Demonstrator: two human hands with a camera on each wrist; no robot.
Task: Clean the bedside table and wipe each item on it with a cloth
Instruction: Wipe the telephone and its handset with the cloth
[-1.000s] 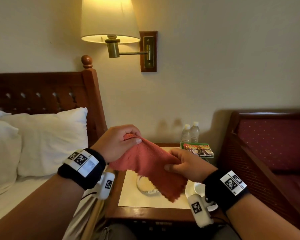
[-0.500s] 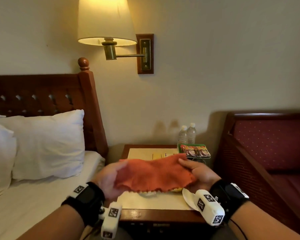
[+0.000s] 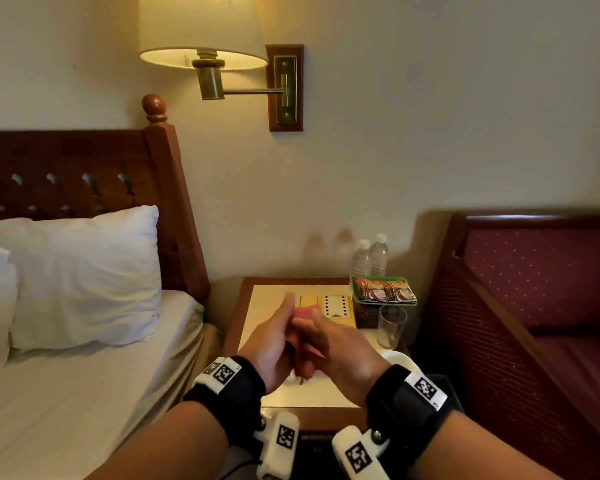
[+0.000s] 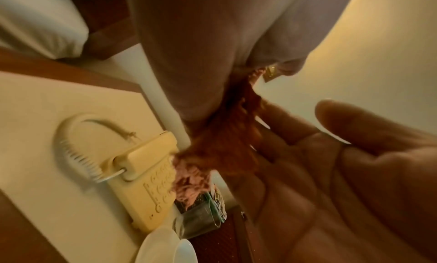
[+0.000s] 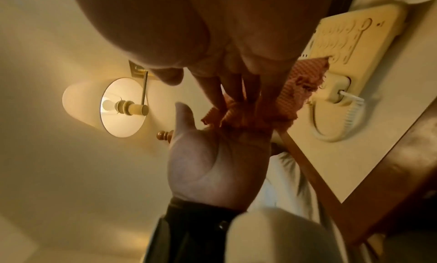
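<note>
Above the bedside table (image 3: 264,308) my two hands meet palm to palm with the red-orange cloth (image 3: 305,311) folded between them. My left hand (image 3: 274,344) lies flat, thumb pointing up, the cloth across its fingers (image 5: 212,164). The straight fingers (image 5: 236,87) of my right hand (image 3: 340,351) press the cloth (image 5: 298,84) onto the left hand; the right thumb stands apart. Most of the cloth is hidden, with frayed edges (image 4: 189,177) showing. Below sits a cream telephone (image 4: 146,183) with a coiled cord (image 4: 78,155).
At the table's back right stand two water bottles (image 3: 371,254), a green tray of sachets (image 3: 383,291) and an empty glass (image 3: 391,325). A white saucer (image 3: 400,358) lies near the front. The bed with pillows (image 3: 84,278) is left, a red chair (image 3: 534,289) right, a wall lamp (image 3: 201,32) above.
The cloth was held spread out between both hands. The hands have since come together and lowered over the table, folding the cloth between the palms.
</note>
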